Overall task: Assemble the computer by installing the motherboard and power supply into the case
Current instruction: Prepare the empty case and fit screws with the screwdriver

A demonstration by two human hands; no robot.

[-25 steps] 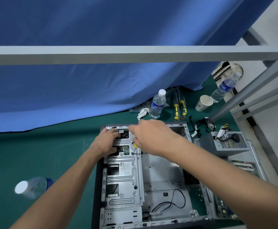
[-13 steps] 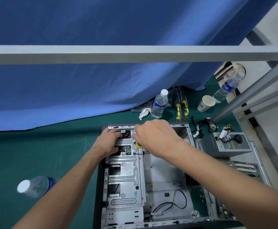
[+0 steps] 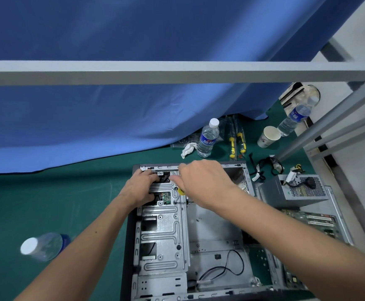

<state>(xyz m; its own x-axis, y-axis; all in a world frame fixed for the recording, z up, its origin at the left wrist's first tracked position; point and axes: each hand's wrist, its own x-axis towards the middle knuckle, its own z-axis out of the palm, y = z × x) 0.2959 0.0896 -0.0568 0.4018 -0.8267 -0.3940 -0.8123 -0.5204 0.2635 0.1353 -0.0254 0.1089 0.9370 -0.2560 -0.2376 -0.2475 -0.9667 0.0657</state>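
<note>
Head-worn view, steeply down, close

Computer case (image 3: 162,227) seen in bare stamped sheet metal, dully shiny, table mat (image 3: 47,203) in matt green, curtain (image 3: 112,105) in blue cloth, water bottle (image 3: 207,139) in clear plastic, cup (image 3: 268,136) in paper.

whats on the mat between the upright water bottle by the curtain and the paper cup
In the head view, two yellow-handled screwdrivers lie side by side on the green mat, between the upright water bottle and the paper cup.
</note>
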